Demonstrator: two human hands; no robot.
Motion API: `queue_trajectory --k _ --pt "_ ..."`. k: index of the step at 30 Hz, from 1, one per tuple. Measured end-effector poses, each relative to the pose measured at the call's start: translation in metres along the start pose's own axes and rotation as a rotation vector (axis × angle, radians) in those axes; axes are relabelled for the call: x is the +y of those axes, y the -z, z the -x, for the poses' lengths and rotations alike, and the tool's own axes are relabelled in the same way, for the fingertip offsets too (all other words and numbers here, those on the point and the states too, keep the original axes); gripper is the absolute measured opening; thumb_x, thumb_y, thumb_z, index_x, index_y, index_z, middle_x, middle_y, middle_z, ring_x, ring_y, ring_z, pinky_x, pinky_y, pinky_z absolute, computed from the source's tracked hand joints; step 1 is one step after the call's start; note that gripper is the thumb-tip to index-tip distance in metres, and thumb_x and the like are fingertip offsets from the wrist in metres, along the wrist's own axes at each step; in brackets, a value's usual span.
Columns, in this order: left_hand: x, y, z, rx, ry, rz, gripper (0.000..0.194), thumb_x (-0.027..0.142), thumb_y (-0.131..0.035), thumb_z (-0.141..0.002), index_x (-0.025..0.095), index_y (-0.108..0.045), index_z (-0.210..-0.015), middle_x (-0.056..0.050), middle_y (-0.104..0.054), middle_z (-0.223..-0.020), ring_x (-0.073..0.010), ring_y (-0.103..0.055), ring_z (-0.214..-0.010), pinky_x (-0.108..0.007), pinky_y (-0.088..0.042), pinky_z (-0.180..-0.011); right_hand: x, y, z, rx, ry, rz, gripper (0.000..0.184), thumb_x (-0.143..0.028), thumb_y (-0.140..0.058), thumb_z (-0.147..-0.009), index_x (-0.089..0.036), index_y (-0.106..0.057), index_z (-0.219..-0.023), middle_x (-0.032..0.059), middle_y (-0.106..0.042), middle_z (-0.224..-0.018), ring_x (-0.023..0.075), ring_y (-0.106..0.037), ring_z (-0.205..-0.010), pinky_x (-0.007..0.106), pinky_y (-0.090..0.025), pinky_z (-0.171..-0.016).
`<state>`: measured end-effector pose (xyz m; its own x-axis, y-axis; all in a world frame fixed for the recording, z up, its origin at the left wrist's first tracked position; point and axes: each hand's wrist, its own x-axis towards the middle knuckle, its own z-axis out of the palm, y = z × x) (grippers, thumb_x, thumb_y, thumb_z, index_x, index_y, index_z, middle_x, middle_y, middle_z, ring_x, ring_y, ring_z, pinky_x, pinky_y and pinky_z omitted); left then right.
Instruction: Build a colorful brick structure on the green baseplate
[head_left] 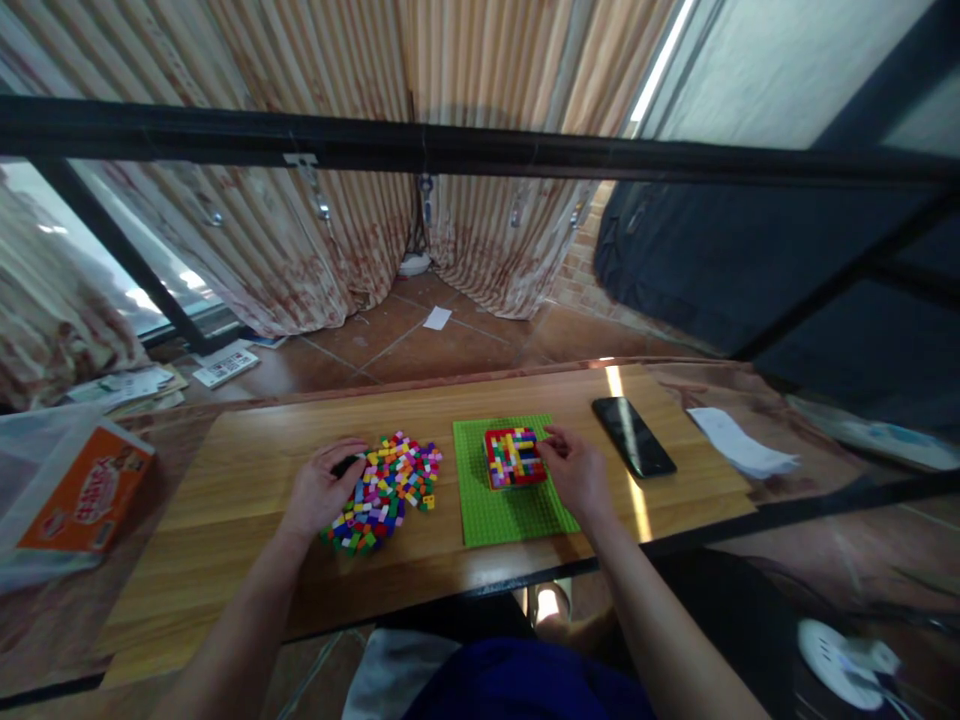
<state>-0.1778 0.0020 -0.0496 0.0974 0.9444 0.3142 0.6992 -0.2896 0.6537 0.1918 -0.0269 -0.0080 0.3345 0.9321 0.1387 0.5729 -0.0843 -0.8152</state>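
My left hand (325, 487) rests at the left edge of a loose pile of small coloured toy bricks (394, 480). Its fingers curve toward the bricks, with a dark gap between thumb and forefinger; no held brick is visible. A square, multicoloured toy-brick build (513, 458) with red along its edges stands on a green baseplate (487, 523). At the build's right side, the thumb and fingers of my right hand (576, 472) close on its edge. Whether a small brick sits between those fingertips is too small to tell.
A black phone (634, 437) lies on the wooden table (225, 490), right of the baseplate. White paper (741, 442) lies beyond the table's right end. At far left stands a clear plastic box (41, 450) with an orange label. A dark bar (480, 150) crosses before the curtains.
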Motion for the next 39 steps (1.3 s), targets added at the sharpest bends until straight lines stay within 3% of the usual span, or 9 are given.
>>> queue_trajectory --k 17,32,39 --pt "-0.001 -0.002 0.000 0.011 -0.002 0.007 0.031 0.041 -0.055 -0.081 0.018 -0.071 -0.095 -0.009 -0.070 -0.108 -0.0240 -0.064 -0.103 -0.043 -0.048 -0.100 0.006 0.000 -0.005 -0.032 -0.017 -0.027 0.030 -0.031 -0.058 -0.079 -0.017 -0.068 -0.103 0.0056 -0.074 -0.083 0.0191 -0.069 -0.074 0.030 -0.052 -0.070" --pt "0.001 -0.002 0.000 0.000 0.008 0.007 0.032 0.041 -0.055 -0.081 0.019 -0.071 -0.096 -0.009 -0.070 -0.107 -0.0243 -0.064 -0.102 -0.043 -0.047 -0.100 0.012 -0.002 -0.015 -0.094 -0.156 -0.215 0.038 -0.026 -0.063 -0.070 -0.014 -0.068 -0.106 0.0017 -0.071 -0.068 0.0167 -0.065 -0.061 0.025 -0.048 -0.055" --pt "0.002 -0.002 0.000 0.017 0.000 -0.002 0.030 0.040 -0.054 -0.080 0.018 -0.070 -0.095 -0.010 -0.070 -0.107 -0.0242 -0.064 -0.102 -0.043 -0.047 -0.100 0.010 0.003 -0.015 -0.093 -0.119 -0.107 0.041 -0.029 -0.064 -0.071 -0.014 -0.068 -0.108 0.0023 -0.070 -0.066 0.0179 -0.065 -0.059 0.026 -0.046 -0.054"
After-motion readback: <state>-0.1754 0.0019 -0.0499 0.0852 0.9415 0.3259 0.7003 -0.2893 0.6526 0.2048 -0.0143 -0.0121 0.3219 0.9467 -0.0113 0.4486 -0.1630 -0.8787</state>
